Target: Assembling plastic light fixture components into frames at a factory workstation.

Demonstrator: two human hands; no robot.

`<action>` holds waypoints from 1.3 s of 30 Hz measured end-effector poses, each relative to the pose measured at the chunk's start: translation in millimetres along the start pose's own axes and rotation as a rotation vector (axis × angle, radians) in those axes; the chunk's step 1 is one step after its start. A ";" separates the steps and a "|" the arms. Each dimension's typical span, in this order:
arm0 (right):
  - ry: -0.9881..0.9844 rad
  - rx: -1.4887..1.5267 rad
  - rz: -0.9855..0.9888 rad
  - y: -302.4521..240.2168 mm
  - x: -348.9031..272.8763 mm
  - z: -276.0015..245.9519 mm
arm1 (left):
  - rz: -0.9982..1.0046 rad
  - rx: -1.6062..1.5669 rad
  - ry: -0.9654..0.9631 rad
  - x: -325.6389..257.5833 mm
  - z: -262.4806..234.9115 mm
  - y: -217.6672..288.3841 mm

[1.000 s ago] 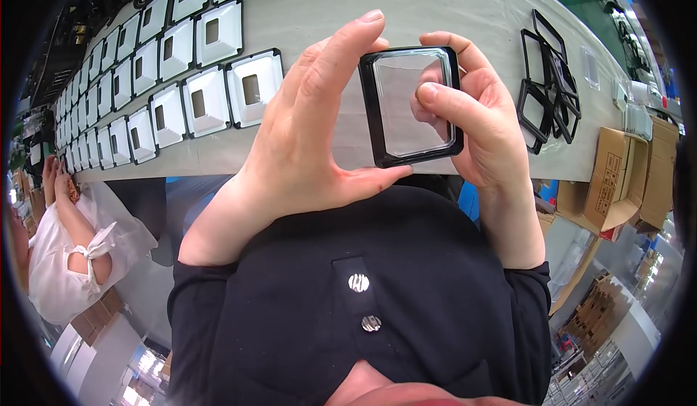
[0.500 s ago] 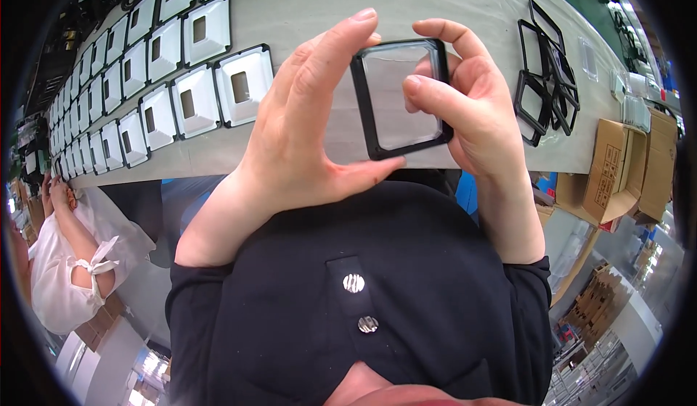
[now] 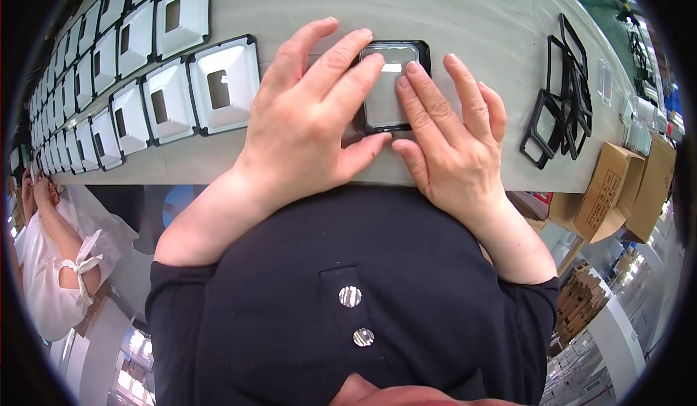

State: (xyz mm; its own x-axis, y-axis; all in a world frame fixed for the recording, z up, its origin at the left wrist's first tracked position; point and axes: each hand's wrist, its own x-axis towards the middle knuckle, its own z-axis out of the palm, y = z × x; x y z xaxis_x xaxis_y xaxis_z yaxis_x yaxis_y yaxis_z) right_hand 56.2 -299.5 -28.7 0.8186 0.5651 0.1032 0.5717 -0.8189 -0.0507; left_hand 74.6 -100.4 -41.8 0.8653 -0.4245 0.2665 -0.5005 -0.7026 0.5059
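A black rectangular frame with a clear pane (image 3: 382, 100) lies flat on the table in front of me. My left hand (image 3: 308, 108) is over its left side, fingers stretched out, fingertips at the pane's upper left and thumb by the near edge. On the right side rests my right hand (image 3: 454, 130), fingers extended and spread, index and middle fingertips on the pane and frame edge. Neither hand is wrapped round the frame. Parts of its left and right rims are hidden under my fingers.
Rows of white tapered housings with black rims (image 3: 221, 87) cover the table's left side. Several empty black frames (image 3: 559, 101) lie piled at the right. An open cardboard box (image 3: 608, 192) stands off the right end. Another person (image 3: 65, 261) works at the far left.
The framed pane has come down from my raised hands onto the table. My right hand has gone from gripping its edge to lying spread on it. My left hand has loosened.
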 end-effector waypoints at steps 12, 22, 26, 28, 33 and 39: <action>0.009 0.189 -0.050 13.4 10.9 3.7 | 0.076 0.280 -0.077 7.2 3.3 0.4; 0.129 0.340 -0.008 20.2 8.0 12.2 | 0.041 0.258 -0.081 5.9 6.1 -0.2; 0.170 0.280 0.041 14.8 -2.4 9.9 | 0.033 0.288 -0.097 5.5 3.9 5.4; 0.116 0.200 0.058 9.8 -0.4 9.4 | 0.025 0.282 -0.097 5.1 3.9 4.3; 0.023 0.196 -0.029 14.4 2.4 6.2 | 0.025 0.305 -0.142 8.4 4.0 3.8; 0.089 0.212 -0.064 16.9 14.6 7.4 | 0.001 0.411 -0.172 8.7 1.1 10.0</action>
State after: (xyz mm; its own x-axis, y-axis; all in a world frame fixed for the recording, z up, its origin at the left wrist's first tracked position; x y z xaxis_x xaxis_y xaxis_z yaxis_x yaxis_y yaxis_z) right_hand 78.2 -304.3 -35.3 0.7775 0.5964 0.1994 0.6288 -0.7371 -0.2475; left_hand 77.1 -111.7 -35.3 0.8652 -0.4895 0.1086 -0.5005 -0.8562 0.1280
